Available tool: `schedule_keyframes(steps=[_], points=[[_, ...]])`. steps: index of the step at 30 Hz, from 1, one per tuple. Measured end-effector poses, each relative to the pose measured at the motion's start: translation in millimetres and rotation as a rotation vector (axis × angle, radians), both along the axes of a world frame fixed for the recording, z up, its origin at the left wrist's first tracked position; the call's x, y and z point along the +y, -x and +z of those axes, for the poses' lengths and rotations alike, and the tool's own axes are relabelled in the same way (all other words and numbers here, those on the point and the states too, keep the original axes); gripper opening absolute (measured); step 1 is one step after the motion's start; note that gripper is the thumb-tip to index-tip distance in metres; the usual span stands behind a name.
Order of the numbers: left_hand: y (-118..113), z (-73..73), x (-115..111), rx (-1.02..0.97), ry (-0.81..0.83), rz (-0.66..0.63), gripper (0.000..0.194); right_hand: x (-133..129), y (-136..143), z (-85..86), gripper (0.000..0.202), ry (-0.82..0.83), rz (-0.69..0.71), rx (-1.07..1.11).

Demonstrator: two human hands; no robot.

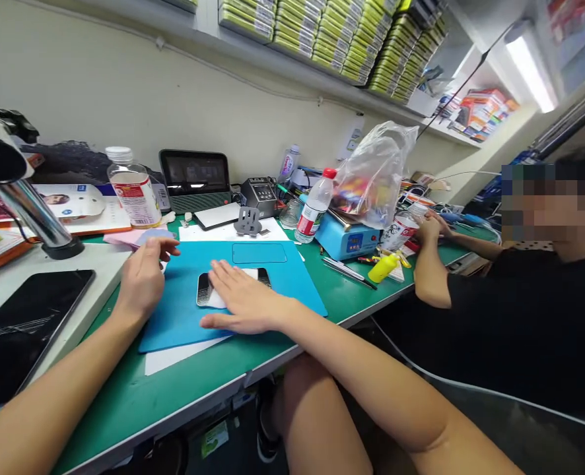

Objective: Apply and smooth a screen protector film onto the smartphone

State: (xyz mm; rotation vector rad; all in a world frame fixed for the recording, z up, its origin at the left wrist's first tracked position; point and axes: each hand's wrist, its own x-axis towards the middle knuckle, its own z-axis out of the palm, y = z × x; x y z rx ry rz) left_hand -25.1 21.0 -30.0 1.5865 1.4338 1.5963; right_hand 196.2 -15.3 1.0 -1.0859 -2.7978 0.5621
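On the blue mat [173, 323] lies a dark phone [204, 290] with a light rim. A white cloth or paper [216, 300] rests on its middle. My right hand [245, 300] presses flat over the white piece, fingers stretched out and thumb apart. Left of the phone, my left hand [144, 274] is held at the mat's left edge, fingers loosely curled and partly apart, with nothing seen in it. A thin dark rectangular frame [259, 253] lies on the mat behind the phone.
A large black phone [30, 330] is at the left. Bottles [134, 191], a dark screen device [195, 173], a blue machine [344, 236], a plastic bag [376, 178], a yellow bottle [383, 268] and tweezers [346, 270] stand or lie around. A person [520, 310] sits at the right.
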Motion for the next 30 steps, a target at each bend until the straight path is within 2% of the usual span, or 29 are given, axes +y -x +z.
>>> schedule_keyframes(steps=[2,5,8,11,14,17,20,22,24,27,30], points=[[-2,2.5,-1,0.005,0.014,-0.008,0.059,11,-10,4.1,0.111,0.047,-0.079,-0.024],[-3,5.4,-3,-0.001,0.049,0.010,0.058,30,5,4.5,0.115,0.089,-0.138,-0.012],[-3,6.0,-4,-0.011,0.074,0.032,0.058,30,39,-2.8,0.120,0.075,-0.094,0.020],[-2,5.2,-4,-0.019,0.075,0.039,0.058,12,54,-10.5,0.120,-0.002,0.014,0.083],[-2,3.7,-2,-0.027,0.049,0.032,0.059,-3,35,-8.8,0.111,-0.012,0.077,0.097],[-1,1.8,2,-0.022,0.028,0.022,0.062,7,12,-1.6,0.111,0.038,0.016,0.047],[-1,-0.5,5,-0.008,0.024,0.001,0.062,28,17,1.5,0.114,0.060,-0.074,-0.004],[0,-1.7,6,-0.015,0.015,-0.009,0.061,31,31,1.0,0.114,0.050,-0.062,-0.006],[1,-2.3,5,-0.034,0.005,-0.009,0.060,24,39,-0.2,0.114,0.011,-0.005,0.016],[1,-2.0,3,-0.051,-0.001,-0.010,0.059,9,24,-0.7,0.109,-0.028,0.066,0.042],[-1,-0.5,3,-0.050,-0.011,-0.026,0.059,12,-1,1.4,0.108,-0.007,0.000,-0.002]])
